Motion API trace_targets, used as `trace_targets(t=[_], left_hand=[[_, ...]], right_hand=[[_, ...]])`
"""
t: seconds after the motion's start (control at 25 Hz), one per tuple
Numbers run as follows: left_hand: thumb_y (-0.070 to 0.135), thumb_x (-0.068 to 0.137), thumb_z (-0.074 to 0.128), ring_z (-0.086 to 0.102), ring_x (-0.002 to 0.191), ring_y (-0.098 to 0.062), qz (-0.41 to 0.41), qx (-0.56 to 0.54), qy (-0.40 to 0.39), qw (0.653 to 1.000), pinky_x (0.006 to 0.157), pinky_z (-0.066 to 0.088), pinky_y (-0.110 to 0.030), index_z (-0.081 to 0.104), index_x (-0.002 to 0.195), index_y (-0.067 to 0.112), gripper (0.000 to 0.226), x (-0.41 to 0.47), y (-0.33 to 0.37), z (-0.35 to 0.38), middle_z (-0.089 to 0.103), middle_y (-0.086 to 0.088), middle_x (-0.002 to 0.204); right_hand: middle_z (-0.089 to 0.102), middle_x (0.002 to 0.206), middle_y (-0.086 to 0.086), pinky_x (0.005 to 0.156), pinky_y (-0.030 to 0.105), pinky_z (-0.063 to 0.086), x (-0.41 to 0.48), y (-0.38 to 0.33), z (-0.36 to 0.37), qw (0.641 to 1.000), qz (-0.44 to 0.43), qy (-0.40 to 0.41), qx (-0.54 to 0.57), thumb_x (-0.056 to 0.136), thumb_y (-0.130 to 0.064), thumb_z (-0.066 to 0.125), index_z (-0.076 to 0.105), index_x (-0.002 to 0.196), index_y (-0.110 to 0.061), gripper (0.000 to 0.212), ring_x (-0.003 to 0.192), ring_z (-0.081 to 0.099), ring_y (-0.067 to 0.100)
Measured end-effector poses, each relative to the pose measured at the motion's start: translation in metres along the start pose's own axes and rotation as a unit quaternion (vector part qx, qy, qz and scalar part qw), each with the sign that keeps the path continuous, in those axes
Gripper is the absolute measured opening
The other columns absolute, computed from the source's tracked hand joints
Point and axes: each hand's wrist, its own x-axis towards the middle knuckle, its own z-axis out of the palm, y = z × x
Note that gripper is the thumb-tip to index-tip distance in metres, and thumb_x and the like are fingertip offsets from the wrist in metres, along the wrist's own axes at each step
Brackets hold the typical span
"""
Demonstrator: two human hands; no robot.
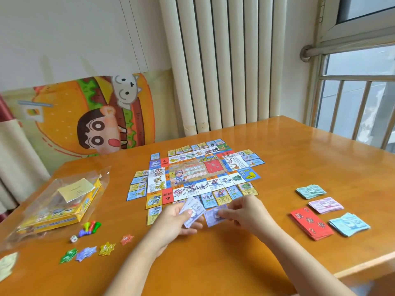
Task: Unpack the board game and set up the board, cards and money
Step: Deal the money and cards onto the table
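Far left of the board, a clear crinkled plastic bag (pixel 32 221) lay flat on the glossy orange wooden worktop (pixel 213 263). Inside it was the flat yellow cardboard game box (pixel 57 212), likely set aside as emptied. Nearer the board's left side sat small glossy plastic pawns (pixel 90 227), a white die (pixel 73 238) and translucent star-shaped tokens (pixel 85 253), loosely grouped by colour.

The thin printed paper board (pixel 192 174) lay open mid-worktop, ringed with small glossy property cards (pixel 136 186).

Just in front of the board, the left hand (pixel 177 218) had its fingers curled round a thin fan of purple paper banknotes (pixel 192 207). The right hand (pixel 245 212) pinched a single purple note (pixel 213 217) between thumb and fingertips, seemingly counting it off.

Well right of the board lay the sorted money and cards, in separate piles to keep the denominations apart: green notes (pixel 311 191), pink notes (pixel 326 205), red question-mark cards (pixel 311 226) and blue notes (pixel 349 224).
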Motion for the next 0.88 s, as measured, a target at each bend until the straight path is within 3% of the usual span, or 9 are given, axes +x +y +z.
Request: trace_targets(t=[0.12, 0.28, 0.44, 0.52, 0.6, 0.68, 0.72, 0.88], left_hand=[[0.005, 0.099, 0.042, 0.070, 0.073, -0.018, -0.006, -0.028, 0.039, 0.999, 0.063, 0.057, -0.026, 0.062, 0.106, 0.004, 0.021, 0.003, -0.002, -0.010, 0.073, -0.012, 0.089], [0.005, 0.099, 0.042, 0.070, 0.076, -0.019, -0.014, -0.045, 0.045, 0.998, 0.064, 0.057, -0.026, 0.063, 0.102, 0.006, 0.021, 0.005, -0.003, -0.012, 0.073, -0.013, 0.090], [0.001, 0.097, 0.045, 0.070, 0.073, -0.018, -0.014, -0.075, 0.061, 0.995, 0.060, 0.056, -0.024, 0.064, 0.101, 0.007, 0.020, 0.007, -0.008, -0.012, 0.073, -0.013, 0.088], [-0.003, 0.093, 0.051, 0.069, 0.068, -0.016, -0.007, -0.100, 0.085, 0.991, 0.056, 0.054, -0.021, 0.064, 0.099, 0.007, 0.018, 0.007, -0.008, -0.014, 0.072, -0.013, 0.088], [-0.004, 0.088, 0.058, 0.066, 0.066, -0.015, 0.005, -0.089, 0.113, 0.990, 0.055, 0.054, -0.021, 0.065, 0.095, 0.008, 0.015, 0.009, -0.008, -0.020, 0.072, -0.009, 0.085], [-0.001, 0.083, 0.067, 0.062, 0.061, -0.015, 0.024, -0.044, 0.134, 0.990, 0.052, 0.051, -0.020, 0.067, 0.088, 0.011, 0.013, 0.010, -0.008, -0.029, 0.073, -0.004, 0.079], [0.000, 0.080, 0.070, 0.060, 0.056, -0.012, 0.035, -0.026, 0.139, 0.989, 0.049, 0.049, -0.019, 0.068, 0.085, 0.012, 0.013, 0.011, -0.006, -0.033, 0.072, -0.002, 0.075], [0.003, 0.077, 0.074, 0.046, 0.042, -0.001, 0.074, 0.001, 0.160, 0.984, 0.043, 0.035, -0.014, 0.069, 0.086, 0.011, 0.014, 0.020, 0.003, -0.062, 0.067, 0.006, 0.063]], right_hand=[[0.046, 0.053, -0.004, 0.044, 0.023, 0.024, 0.002, 0.004, 0.001, 0.994, 0.022, 0.006, -0.110, 0.074, -0.041, 0.078, 0.056, 0.058, -0.018, 0.035, 0.049, 0.037, 0.011], [0.048, 0.056, -0.004, 0.047, 0.026, 0.028, 0.006, -0.002, 0.007, 0.988, 0.024, -0.004, -0.154, 0.073, -0.041, 0.078, 0.054, 0.058, -0.020, 0.036, 0.053, 0.044, 0.013], [0.053, 0.071, -0.003, 0.050, 0.027, 0.031, 0.008, -0.005, 0.011, 0.969, 0.026, 0.025, -0.244, 0.076, -0.049, 0.074, 0.050, 0.071, -0.017, 0.040, 0.064, 0.048, 0.016], [0.052, 0.072, -0.003, 0.051, 0.022, 0.030, 0.009, -0.011, 0.010, 0.972, -0.018, 0.041, -0.233, 0.081, -0.047, 0.070, 0.047, 0.071, -0.018, 0.038, 0.067, 0.048, 0.016], [0.056, 0.071, -0.006, 0.051, 0.016, 0.034, 0.013, -0.028, 0.010, 0.985, -0.095, 0.036, -0.139, 0.083, -0.040, 0.069, 0.053, 0.073, -0.020, 0.028, 0.064, 0.049, 0.008], [0.064, 0.081, -0.008, 0.059, 0.009, 0.041, 0.023, -0.053, 0.014, 0.981, -0.177, -0.019, -0.075, 0.080, -0.031, 0.075, 0.065, 0.086, -0.022, 0.015, 0.071, 0.056, 0.004], [0.067, 0.085, -0.007, 0.064, 0.009, 0.044, 0.029, -0.065, 0.015, 0.975, -0.204, -0.062, -0.065, 0.077, -0.026, 0.078, 0.067, 0.093, -0.020, 0.020, 0.076, 0.061, 0.005], [0.071, 0.082, -0.002, 0.073, 0.035, 0.055, 0.063, -0.110, 0.031, 0.947, -0.221, -0.199, -0.120, 0.073, -0.015, 0.081, 0.065, 0.100, -0.017, 0.031, 0.078, 0.068, 0.018]])
